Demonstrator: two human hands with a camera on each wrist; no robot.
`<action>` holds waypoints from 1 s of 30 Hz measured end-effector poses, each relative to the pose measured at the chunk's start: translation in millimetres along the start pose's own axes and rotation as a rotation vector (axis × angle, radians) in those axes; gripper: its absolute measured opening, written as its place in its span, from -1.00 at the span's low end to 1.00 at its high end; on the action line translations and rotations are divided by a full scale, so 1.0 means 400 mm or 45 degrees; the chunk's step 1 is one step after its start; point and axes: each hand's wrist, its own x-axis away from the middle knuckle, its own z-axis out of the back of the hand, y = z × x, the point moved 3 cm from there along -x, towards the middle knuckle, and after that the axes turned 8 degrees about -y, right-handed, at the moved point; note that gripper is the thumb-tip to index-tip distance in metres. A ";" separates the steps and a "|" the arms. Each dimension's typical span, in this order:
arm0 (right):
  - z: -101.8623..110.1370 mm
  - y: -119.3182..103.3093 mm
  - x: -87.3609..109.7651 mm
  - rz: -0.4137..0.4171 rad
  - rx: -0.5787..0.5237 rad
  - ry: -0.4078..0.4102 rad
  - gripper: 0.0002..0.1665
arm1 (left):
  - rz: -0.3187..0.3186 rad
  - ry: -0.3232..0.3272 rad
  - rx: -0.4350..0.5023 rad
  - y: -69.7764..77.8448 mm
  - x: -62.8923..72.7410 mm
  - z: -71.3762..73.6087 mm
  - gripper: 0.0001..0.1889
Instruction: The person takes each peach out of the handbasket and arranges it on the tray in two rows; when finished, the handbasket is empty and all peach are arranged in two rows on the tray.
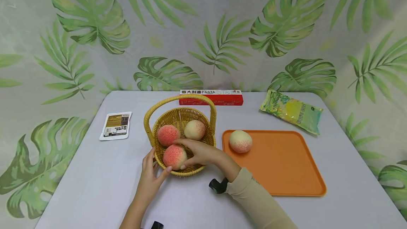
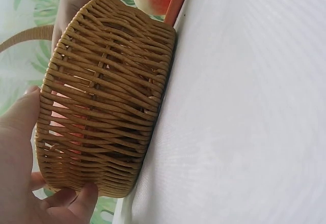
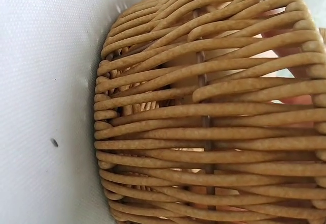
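Our right hand (image 1: 199, 152) grips round pink-cream peach (image 1: 173, 157); left hand (image 1: 151, 175), golden wicker basket (image 2: 107, 96). Three basketed; fourth peach (image 1: 240, 141), orange rectangular tray (image 1: 283, 163), far-left corner.

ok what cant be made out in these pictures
Head view: fine print on the white pouch, too small.
Left wrist view: peaches in the basket, mostly hidden by its weave.
Left wrist view: the handle, cut off by the left edge.
Right wrist view: right hand, largely hidden by the basket.

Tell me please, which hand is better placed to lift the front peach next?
Probably the right hand: it curves around the front peach, while the left hand holds the basket.
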 end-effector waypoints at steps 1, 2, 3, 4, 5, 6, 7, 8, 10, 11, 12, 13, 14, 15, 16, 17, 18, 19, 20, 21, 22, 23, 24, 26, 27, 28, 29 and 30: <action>0.000 0.000 -0.001 -0.002 0.001 -0.002 -0.12 | 0.000 0.000 0.000 0.000 0.000 0.000 -0.17; 0.000 -0.001 -0.003 0.001 0.001 -0.004 -0.13 | 0.002 0.000 0.000 0.000 0.000 0.000 -0.17; -0.001 0.000 -0.005 0.006 0.000 -0.008 -0.14 | 0.003 -0.001 0.000 0.000 0.000 0.000 -0.17; -0.001 0.000 -0.007 0.011 0.004 -0.012 -0.14 | 0.005 -0.001 0.000 0.001 0.000 0.000 -0.17; -0.001 0.000 -0.008 0.017 0.004 -0.015 -0.15 | 0.007 -0.001 -0.001 0.001 0.000 0.000 -0.17; -0.001 0.000 -0.010 0.025 0.004 -0.018 -0.15 | 0.009 -0.002 -0.001 0.001 -0.001 0.000 -0.17; -0.001 0.000 -0.011 0.033 0.006 -0.021 -0.16 | 0.010 -0.002 -0.002 0.000 -0.001 0.000 -0.17; -0.001 0.001 -0.013 0.045 0.010 -0.024 -0.17 | 0.012 -0.001 -0.003 0.000 -0.001 0.000 -0.17; -0.001 0.001 -0.015 0.051 0.015 -0.029 -0.18 | 0.012 0.000 -0.002 -0.001 -0.001 0.000 -0.17; -0.001 0.002 -0.016 0.054 0.014 -0.030 -0.19 | 0.012 0.001 -0.002 -0.001 -0.001 0.000 -0.17; -0.001 0.002 -0.017 0.056 0.014 -0.031 -0.19 | 0.011 0.002 -0.001 -0.001 -0.001 0.000 -0.17; -0.001 0.002 -0.018 0.057 0.012 -0.033 -0.20 | 0.010 0.002 0.000 -0.001 -0.002 0.000 -0.17; -0.001 0.003 -0.019 0.053 0.006 -0.035 -0.21 | 0.010 0.003 -0.001 -0.001 -0.001 0.000 -0.17; -0.001 0.004 -0.020 0.047 0.002 -0.036 -0.21 | 0.009 0.002 0.000 -0.001 -0.001 0.000 -0.17; -0.001 0.004 -0.020 0.040 0.001 -0.037 -0.21 | 0.009 0.002 0.001 -0.001 -0.001 0.000 -0.17; -0.001 0.006 -0.021 0.032 0.001 -0.038 -0.21 | 0.009 0.002 0.000 -0.001 -0.001 0.000 -0.17; -0.002 0.007 -0.022 0.022 0.001 -0.042 -0.21 | 0.010 0.002 -0.001 -0.001 -0.001 0.000 -0.17; -0.003 0.009 -0.023 0.013 0.005 -0.044 -0.21 | 0.011 0.001 -0.001 -0.001 -0.001 0.000 -0.17; -0.004 0.010 -0.025 0.006 0.007 -0.046 -0.21 | 0.012 0.000 -0.002 -0.002 -0.001 0.000 -0.17; -0.005 0.010 -0.026 0.004 0.003 -0.049 -0.21 | 0.012 0.000 -0.002 -0.002 -0.001 0.000 -0.17; -0.006 0.012 -0.027 0.001 -0.005 -0.054 -0.22 | 0.013 0.000 -0.002 -0.002 -0.001 0.000 -0.17; -0.007 0.012 -0.027 0.001 -0.014 -0.058 -0.22 | 0.015 0.000 -0.002 -0.002 -0.001 0.000 -0.17; -0.007 0.012 -0.028 0.000 -0.024 -0.061 -0.23 | 0.018 -0.002 -0.002 -0.002 -0.001 -0.001 -0.17; -0.007 0.011 -0.028 0.001 -0.046 -0.066 -0.24 | 0.020 -0.005 -0.006 -0.005 -0.002 -0.001 -0.17; -0.007 0.010 -0.027 0.001 -0.053 -0.066 -0.24 | 0.021 -0.004 -0.003 -0.016 -0.003 -0.003 -0.16; -0.007 0.009 -0.027 -0.001 -0.053 -0.064 -0.25 | 0.020 -0.003 -0.004 -0.027 -0.005 -0.004 -0.16; -0.007 0.008 -0.026 0.000 -0.050 -0.061 -0.26 | 0.021 -0.003 -0.007 -0.040 -0.006 -0.006 -0.15; -0.007 0.007 -0.026 0.002 -0.043 -0.057 -0.27 | 0.020 -0.002 -0.010 -0.054 -0.008 -0.007 -0.15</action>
